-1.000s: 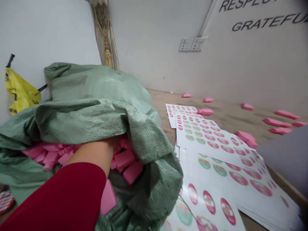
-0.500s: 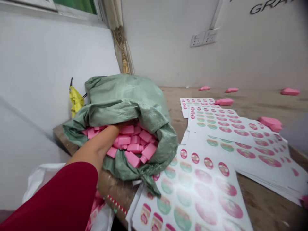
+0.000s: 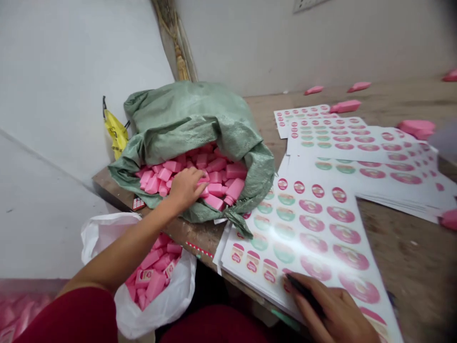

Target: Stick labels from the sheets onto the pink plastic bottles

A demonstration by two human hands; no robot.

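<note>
At the mouth of a green woven sack [image 3: 235, 109] full of pink plastic bottles [image 3: 233, 190], my left hand [image 3: 186, 188] has its fingers closed around one pink bottle [image 3: 204, 178], partly hidden by the fingers. My right hand [image 3: 332, 305] grips a slim black pointed tool [image 3: 307, 293]; whether it is tweezers or a pen I cannot tell. The tool's tip touches a sticker sheet [image 3: 285, 214] at a small pink label in its front row. Rows of pink and green oval labels cover this sheet.
Below the table edge, a white plastic bag [image 3: 171, 305] holds pink bottles, some labelled. More sticker sheets [image 3: 357, 181] overlap to the right. Several loose bottles [image 3: 417, 128] lie farther back. A yellow bag [image 3: 116, 133] hangs by the wall, and a calculator-like object [image 3: 138, 204] is beside the sack.
My left hand has come out from deep inside the sack to its mouth and now shows with a bottle. The view has tilted down, bringing my right hand with the black tool into sight.
</note>
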